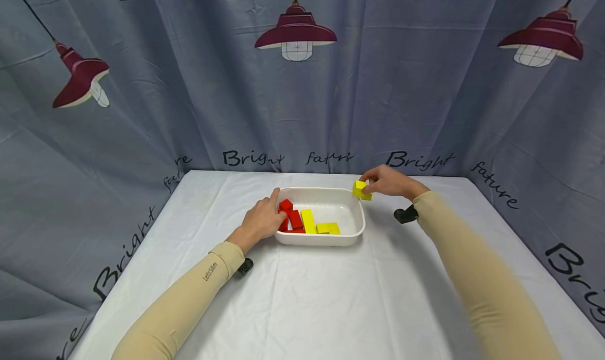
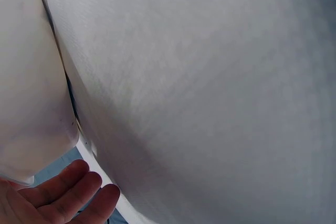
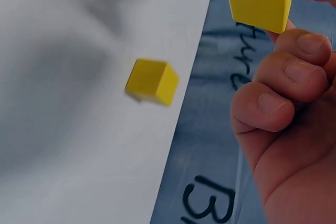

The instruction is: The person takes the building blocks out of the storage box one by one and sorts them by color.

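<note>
My left hand (image 1: 261, 219) holds the left end of a white tray (image 1: 354, 239), thumb over the rim and index finger stretched along the outside. In the left wrist view, its other fingers (image 2: 73, 192) are loosely extended beside the tray wall (image 2: 31, 87). Inside the tray, several red blocks (image 1: 295, 219) lie at the left, with a long yellow block (image 1: 308, 221) and smaller yellow blocks (image 1: 328, 228) beside them. My right hand (image 1: 388, 182) pinches a yellow cube (image 3: 258, 1) by the tray's back right corner. Another yellow cube (image 3: 152, 82) sits on the table below that hand.
A white cloth covers the table (image 1: 321, 297), whose far edge runs behind the tray. A grey-blue curtain (image 1: 302, 103) with printed lamps and lettering hangs around the back and sides. Black wrist devices (image 1: 405, 214) show under both sleeves.
</note>
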Demonstrator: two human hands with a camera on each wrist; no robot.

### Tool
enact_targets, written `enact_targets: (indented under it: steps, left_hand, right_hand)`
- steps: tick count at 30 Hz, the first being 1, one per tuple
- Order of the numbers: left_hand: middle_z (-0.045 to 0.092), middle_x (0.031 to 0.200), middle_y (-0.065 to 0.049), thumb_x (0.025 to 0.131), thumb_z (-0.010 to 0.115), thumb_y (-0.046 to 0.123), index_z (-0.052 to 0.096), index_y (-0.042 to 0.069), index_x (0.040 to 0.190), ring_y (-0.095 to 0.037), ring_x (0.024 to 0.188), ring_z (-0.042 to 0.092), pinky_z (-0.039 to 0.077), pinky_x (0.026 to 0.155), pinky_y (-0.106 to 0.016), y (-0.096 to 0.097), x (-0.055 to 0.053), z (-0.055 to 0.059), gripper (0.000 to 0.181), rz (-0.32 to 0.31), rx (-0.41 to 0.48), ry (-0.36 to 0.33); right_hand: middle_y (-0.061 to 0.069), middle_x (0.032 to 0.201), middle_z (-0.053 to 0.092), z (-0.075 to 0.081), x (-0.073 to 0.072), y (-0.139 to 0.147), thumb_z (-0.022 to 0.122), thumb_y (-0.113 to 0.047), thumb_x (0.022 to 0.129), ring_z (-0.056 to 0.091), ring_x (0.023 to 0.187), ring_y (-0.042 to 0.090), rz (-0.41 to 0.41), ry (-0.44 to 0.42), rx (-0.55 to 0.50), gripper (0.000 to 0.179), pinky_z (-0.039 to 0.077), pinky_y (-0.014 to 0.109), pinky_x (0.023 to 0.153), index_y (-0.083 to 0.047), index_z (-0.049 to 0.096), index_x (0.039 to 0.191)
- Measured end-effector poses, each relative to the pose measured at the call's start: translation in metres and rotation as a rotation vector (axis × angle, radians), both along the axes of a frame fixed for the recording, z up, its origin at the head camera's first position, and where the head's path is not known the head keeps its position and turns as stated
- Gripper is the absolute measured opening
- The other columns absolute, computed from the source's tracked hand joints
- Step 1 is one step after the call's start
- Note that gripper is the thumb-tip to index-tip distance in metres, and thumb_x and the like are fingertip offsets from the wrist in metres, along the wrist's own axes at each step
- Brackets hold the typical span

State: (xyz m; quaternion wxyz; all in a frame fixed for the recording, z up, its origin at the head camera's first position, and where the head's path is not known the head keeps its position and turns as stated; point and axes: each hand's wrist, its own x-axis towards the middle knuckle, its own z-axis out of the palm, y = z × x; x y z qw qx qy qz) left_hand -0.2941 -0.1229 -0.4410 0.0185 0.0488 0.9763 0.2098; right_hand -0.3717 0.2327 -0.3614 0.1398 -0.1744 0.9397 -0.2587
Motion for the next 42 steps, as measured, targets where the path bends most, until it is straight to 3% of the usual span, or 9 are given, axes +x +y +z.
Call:
enact_targets:
  steps: [12, 33, 42]
  left_hand:
    - [0.052, 0.144, -0.017, 0.096, 0.051, 0.035, 0.019, 0.019, 0.161, -0.032, 0.125, 0.054, 0.048, 0.104, -0.051, -0.002, 0.0, 0.002, 0.074, -0.002, 0.009, -0.007]
    - [0.052, 0.145, -0.017, 0.097, 0.051, 0.035, 0.019, 0.018, 0.161, -0.032, 0.126, 0.054, 0.047, 0.104, -0.052, -0.003, 0.0, 0.0, 0.074, -0.007, 0.011, -0.004]
    - [0.052, 0.144, -0.016, 0.097, 0.051, 0.036, 0.019, 0.019, 0.161, -0.031, 0.126, 0.054, 0.047, 0.104, -0.051, -0.002, 0.0, 0.0, 0.074, -0.007, 0.015, -0.002]
  right_hand:
    - [0.008, 0.084, 0.054, -0.007, -0.001, 0.026, 0.069, -0.022, 0.092, 0.047, 0.082, 0.024, -0.103, 0.005, -0.016, 0.049, 0.039, 0.035, 0.07, 0.002, 0.061, 0.133]
    - [0.017, 0.11, 0.057, -0.049, -0.016, 0.058, 0.066, -0.023, 0.093, 0.047, 0.098, 0.03, -0.247, 0.008, 0.0, 0.054, 0.042, 0.038, 0.08, 0.004, 0.056, 0.138]
    - [0.013, 0.101, 0.054, -0.065, -0.021, 0.066, 0.066, -0.023, 0.093, 0.046, 0.091, 0.027, -0.285, -0.004, 0.009, 0.053, 0.037, 0.035, 0.074, 0.004, 0.057, 0.137]
